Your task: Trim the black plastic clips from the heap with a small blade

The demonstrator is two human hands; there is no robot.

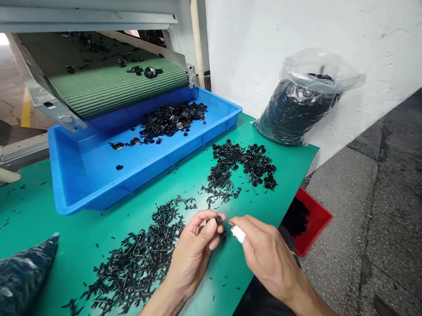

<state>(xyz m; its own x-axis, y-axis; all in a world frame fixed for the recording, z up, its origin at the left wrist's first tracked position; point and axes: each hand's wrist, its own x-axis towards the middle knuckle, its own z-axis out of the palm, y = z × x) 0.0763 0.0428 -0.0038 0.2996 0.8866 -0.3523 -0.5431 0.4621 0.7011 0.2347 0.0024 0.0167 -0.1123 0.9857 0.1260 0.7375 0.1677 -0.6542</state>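
My left hand [197, 242] pinches a small round black plastic part [218, 220] between thumb and fingers, above the green tabletop. Close on its right, my right hand [267, 248] is closed on a thin tool whose narrow tip points at that part. White wrapping [238, 233] shows at the thumb of this hand; whether it belongs to the tool or the thumb I cannot tell. Left of my hands lies a heap of black branching plastic pieces [138, 259]. Beyond them is a second pile of small black parts [239, 166], some of them round.
A blue tray [149, 174] holding black parts stands under the end of a green conveyor belt [124, 87]. A clear bag of black parts [299, 103] leans by the wall. Another filled bag [23, 278] lies at left. Below the table's right edge is a red bin [315, 225].
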